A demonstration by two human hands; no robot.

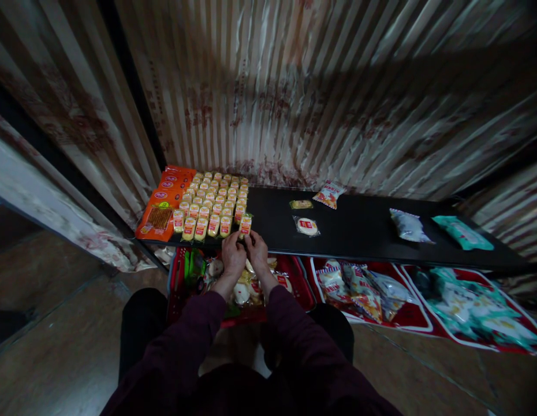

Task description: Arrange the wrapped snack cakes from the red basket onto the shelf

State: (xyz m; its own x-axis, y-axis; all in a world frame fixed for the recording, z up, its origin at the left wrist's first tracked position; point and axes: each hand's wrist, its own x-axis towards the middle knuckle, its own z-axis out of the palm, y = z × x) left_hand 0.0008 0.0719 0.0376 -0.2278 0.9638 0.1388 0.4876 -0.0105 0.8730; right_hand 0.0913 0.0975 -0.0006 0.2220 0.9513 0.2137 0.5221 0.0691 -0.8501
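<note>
My left hand (pixel 234 254) and my right hand (pixel 256 252) are side by side at the shelf's front edge, both with fingers closed on one small yellow snack pack (pixel 245 225) with a red and white label. The pack stands at the front right corner of a block of similar packs (pixel 214 203) in close rows on the black shelf (pixel 359 231). Left of the rows lies an orange bag (pixel 158 215). Below my hands, a red basket (pixel 309 293) holds loose wrapped snacks, partly hidden by my forearms.
A round white-wrapped snack (pixel 306 226), a flat yellow pack (pixel 301 204), a red and white bag (pixel 329 194), a pale bag (pixel 409 225) and a teal bag (pixel 463 232) lie along the shelf. Two more baskets of bags stand below right. A striped curtain (pixel 268 92) hangs behind.
</note>
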